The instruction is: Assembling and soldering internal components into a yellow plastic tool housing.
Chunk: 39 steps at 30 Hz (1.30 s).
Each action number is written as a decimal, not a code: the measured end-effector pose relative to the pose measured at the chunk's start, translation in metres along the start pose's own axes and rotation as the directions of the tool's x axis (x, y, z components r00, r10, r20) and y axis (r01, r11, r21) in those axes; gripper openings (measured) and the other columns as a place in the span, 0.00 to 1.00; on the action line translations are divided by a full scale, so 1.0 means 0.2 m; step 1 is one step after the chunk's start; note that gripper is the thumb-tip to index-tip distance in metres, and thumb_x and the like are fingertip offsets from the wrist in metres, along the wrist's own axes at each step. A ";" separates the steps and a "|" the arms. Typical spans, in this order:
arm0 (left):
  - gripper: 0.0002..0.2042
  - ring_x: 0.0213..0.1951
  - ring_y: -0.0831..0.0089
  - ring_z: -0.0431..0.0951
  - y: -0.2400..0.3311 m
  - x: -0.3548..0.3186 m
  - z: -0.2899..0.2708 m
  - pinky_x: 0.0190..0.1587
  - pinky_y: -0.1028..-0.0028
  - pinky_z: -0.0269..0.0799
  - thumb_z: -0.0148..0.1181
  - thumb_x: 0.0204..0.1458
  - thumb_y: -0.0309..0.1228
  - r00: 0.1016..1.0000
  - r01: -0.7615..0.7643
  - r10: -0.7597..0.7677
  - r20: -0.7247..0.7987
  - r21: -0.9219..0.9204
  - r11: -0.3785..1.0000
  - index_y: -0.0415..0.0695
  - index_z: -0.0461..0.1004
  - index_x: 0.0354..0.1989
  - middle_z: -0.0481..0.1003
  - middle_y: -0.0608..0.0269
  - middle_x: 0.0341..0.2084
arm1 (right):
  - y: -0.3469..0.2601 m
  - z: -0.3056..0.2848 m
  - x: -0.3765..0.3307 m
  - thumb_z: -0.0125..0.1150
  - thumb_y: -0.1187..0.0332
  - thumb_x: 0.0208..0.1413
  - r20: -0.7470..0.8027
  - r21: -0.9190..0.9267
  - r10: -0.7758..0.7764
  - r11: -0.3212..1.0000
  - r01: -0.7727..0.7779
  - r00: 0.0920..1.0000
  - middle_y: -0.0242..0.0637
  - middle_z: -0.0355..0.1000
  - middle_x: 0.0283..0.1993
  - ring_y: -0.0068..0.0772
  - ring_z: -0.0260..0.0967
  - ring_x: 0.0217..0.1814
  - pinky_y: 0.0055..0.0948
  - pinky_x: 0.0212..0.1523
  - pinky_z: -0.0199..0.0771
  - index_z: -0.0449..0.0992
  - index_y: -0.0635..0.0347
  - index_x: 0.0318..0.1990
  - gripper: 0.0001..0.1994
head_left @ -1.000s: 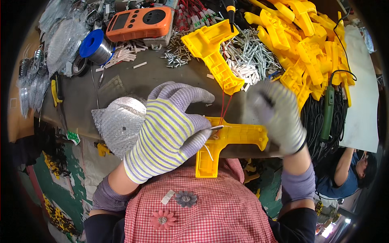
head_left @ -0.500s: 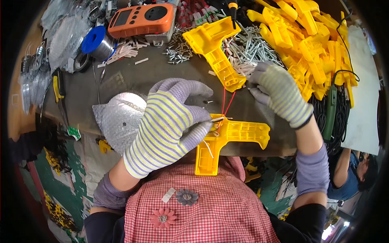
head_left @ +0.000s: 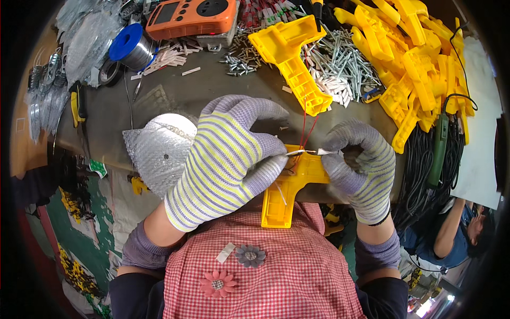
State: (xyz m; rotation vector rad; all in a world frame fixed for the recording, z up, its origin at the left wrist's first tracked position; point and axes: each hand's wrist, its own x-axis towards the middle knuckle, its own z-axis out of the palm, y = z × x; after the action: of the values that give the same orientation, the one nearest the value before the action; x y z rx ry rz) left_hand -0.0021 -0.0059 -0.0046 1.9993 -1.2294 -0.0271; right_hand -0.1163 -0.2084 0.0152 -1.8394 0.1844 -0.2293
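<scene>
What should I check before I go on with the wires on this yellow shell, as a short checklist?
1. Left hand steadies the yellow shell: ok, its fingers press on it.
2. Right hand pinches the small white piece: ok.
3. Red wires free of tangles: ok, they run up from the shell in clean lines.
4. Wire ends seated inside the shell: cannot tell, fingers hide them.
5. Shell fully on the table: not ok, its handle hangs over the near edge.

Both gloved hands meet mid-frame, left hand [head_left: 226,157] and right hand [head_left: 358,165] with fingers pinched, thumbs facing.
</scene>
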 end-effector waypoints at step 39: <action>0.07 0.48 0.54 0.72 0.12 -0.03 0.02 0.59 0.50 0.59 0.65 0.39 0.31 0.999 -0.002 0.010 -0.045 0.186 0.982 0.45 0.78 0.28 0.75 0.56 0.47 | 0.00 0.00 -0.06 0.66 0.68 0.52 0.016 -0.385 -0.254 0.891 0.241 0.967 0.44 0.72 0.34 0.50 0.72 0.35 0.40 0.37 0.73 0.75 0.61 0.38 0.09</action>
State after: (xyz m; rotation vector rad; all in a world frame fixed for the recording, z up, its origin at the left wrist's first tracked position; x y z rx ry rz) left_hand -0.0248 -0.0093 0.0044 2.1442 -1.2476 0.1406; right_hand -0.1273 -0.2061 0.0155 -2.2540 0.0150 -0.4280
